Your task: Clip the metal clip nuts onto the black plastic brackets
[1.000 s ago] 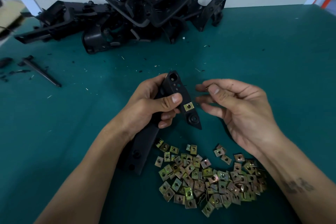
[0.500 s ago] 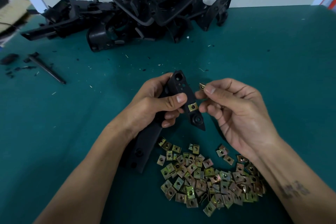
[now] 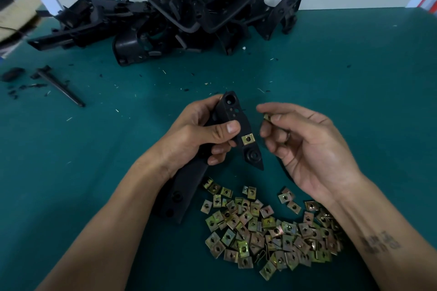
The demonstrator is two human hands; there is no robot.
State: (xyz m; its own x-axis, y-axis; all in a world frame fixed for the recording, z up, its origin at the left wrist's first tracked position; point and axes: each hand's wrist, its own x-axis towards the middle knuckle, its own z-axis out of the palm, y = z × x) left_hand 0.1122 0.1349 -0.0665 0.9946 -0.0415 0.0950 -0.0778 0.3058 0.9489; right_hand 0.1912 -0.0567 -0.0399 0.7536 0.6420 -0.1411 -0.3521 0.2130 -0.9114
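My left hand (image 3: 201,134) grips a long black plastic bracket (image 3: 233,113) held above the green table, thumb pressed across its face. One brass-coloured clip nut (image 3: 248,138) sits clipped on the bracket's right edge, just below my thumb. My right hand (image 3: 305,146) is a short way to the right of the bracket and pinches a single loose clip nut (image 3: 267,117) between thumb and fingertips. A pile of loose clip nuts (image 3: 272,227) lies on the table below both hands.
A heap of black plastic brackets (image 3: 184,14) is stacked at the back of the green table (image 3: 354,78) against the white wall. A thin black rod (image 3: 60,86) and small black scraps lie at the far left. A cardboard box (image 3: 16,14) sits at the upper left.
My right hand brought a clip nut up beside the bracket, then drew slightly back to the right, still pinching it. My left hand kept its hold on the bracket.
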